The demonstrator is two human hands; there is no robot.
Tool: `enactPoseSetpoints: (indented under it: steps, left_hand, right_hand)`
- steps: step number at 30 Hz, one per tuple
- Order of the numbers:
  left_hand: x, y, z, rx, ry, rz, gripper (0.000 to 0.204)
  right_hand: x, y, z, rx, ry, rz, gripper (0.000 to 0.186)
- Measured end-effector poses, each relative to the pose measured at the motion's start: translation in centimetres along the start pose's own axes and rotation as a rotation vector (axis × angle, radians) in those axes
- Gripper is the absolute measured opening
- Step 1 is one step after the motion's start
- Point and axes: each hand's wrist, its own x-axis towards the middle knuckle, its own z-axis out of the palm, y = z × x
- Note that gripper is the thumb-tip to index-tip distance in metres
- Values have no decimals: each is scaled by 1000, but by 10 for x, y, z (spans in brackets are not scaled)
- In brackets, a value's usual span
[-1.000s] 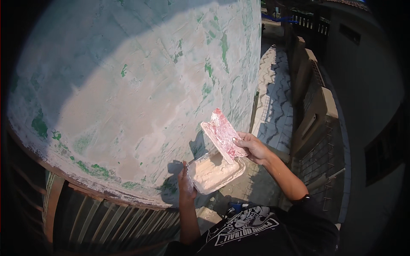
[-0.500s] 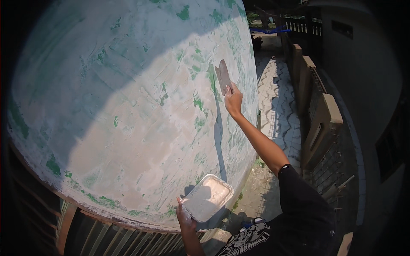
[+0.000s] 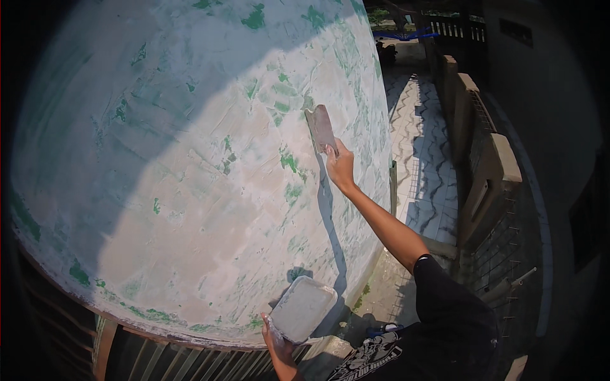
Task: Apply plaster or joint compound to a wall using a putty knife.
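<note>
My right hand is closed round a flat, grey-brown putty scraper, raised against the wall. The scraper's far edge appears to meet the white-smeared wall beside green patches, and a long shadow falls below it. Low in front of me, my left hand grips a shallow rectangular tray by its near left side. Pale residue coats the tray, which is tilted so that little of its inside can be made out. White smears mark the left fingers.
Metal slats run below the wall's bottom edge. To the right, a tiled walkway leads away beside a low wall with concrete posts and wire mesh. A pale pipe sticks out there. Something blue lies at the far end.
My right hand and the scraper have come slightly down and left in the picture. The tray has turned in my left hand, so its pale contents show less. The view has shifted a little.
</note>
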Motion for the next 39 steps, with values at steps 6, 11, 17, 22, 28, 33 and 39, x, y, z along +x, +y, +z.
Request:
enactPoseSetpoints:
  steps: [6,11,17,22,28,33,39]
  left_hand:
    - [31,-27,9,-19,-46,48,50]
    - [47,-41,27,-28,-39,17,49]
    - [50,-43,58,-47,-9,31,46]
    - [48,-46,65,-51,-38,27,45]
    - [52,-62,51,-71,-41,44,44]
    - [44,-62,48,-46,-8,60,45]
    - [38,-56,38,-80,4,30,48]
  right_hand:
    - [-49,-80,-73,477,54,296,35]
    - [-115,-96,-125,373,-678,591,31]
    - [-130,-126,-142,177,-1112,517,29]
    - [-130,-139,-146,35,-1203,373,35]
    - [-124,-124,-133,-177,-1558,399,37]
    - [-124,-135,-117,177,-1484,375,32]
    - [-129,-158,-93,-248,-1530,18,30]
